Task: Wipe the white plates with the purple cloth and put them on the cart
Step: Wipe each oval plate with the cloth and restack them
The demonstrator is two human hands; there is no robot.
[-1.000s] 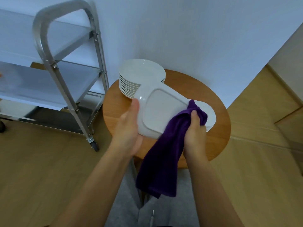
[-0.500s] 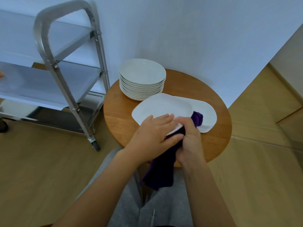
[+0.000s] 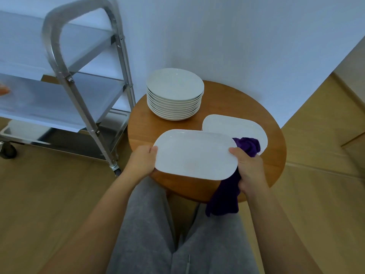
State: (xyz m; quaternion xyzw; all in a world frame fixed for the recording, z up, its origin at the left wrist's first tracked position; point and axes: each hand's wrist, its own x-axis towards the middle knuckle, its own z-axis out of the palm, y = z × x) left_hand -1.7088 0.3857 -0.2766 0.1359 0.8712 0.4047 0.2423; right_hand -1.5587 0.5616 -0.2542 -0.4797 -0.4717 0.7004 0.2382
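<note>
A white oblong plate (image 3: 195,154) is held level and face up above the near part of the round wooden table (image 3: 276,155). My left hand (image 3: 141,161) grips its left end. My right hand (image 3: 249,169) grips its right end together with the purple cloth (image 3: 227,196), which bunches behind the hand and hangs below it. A stack of oblong white plates (image 3: 237,125) lies on the table behind. A stack of several round white plates (image 3: 174,93) stands at the table's far left. The metal cart (image 3: 83,99) is to the left.
The cart's shelves (image 3: 39,103) lie left of the table, with its handle frame and a caster nearest me. A white wall runs behind the table. Wooden floor lies all around, and my grey-trousered legs are below the plate.
The plate went from tilted with its underside towards me to level and face up. My left hand shifted from the plate's middle to its left end; the cloth slid to the right end.
</note>
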